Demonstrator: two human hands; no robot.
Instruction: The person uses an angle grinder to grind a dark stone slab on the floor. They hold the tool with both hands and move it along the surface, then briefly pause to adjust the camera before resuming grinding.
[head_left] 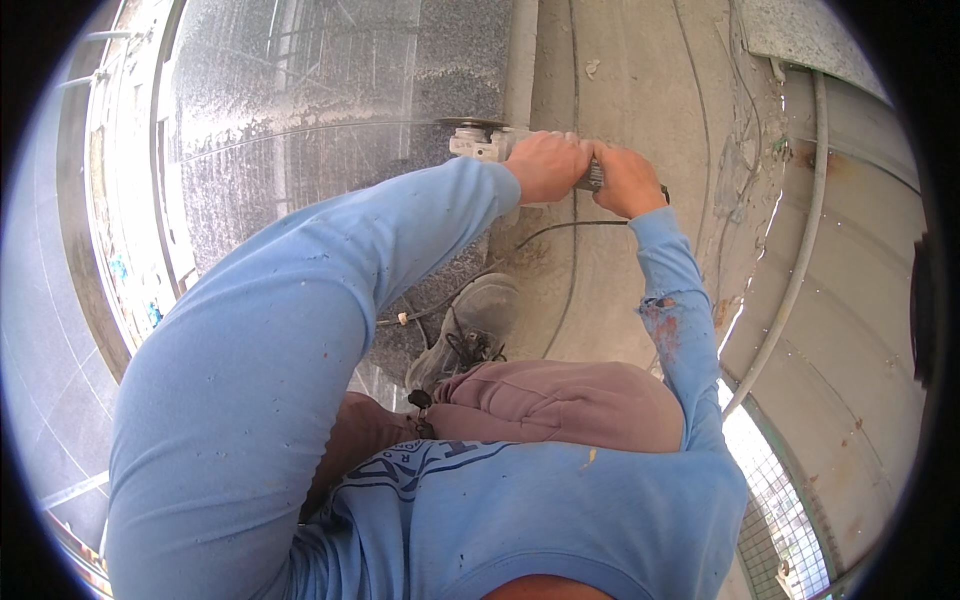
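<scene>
Beside the slab point(340, 60): left hand point(548, 166) and right hand point(628, 181) clamped on 1 grinder point(478, 145);
cut line point(380, 124) seemingly lacks only its right end; depth unclear.

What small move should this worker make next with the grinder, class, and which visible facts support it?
Probably to steady the disc of the angle grinder along the thin line on the dark speckled slab. The left hand and right hand both grip the tool, and the disc sits at the line's right end, near the slab's edge. Whether it spins cannot be told.
</scene>
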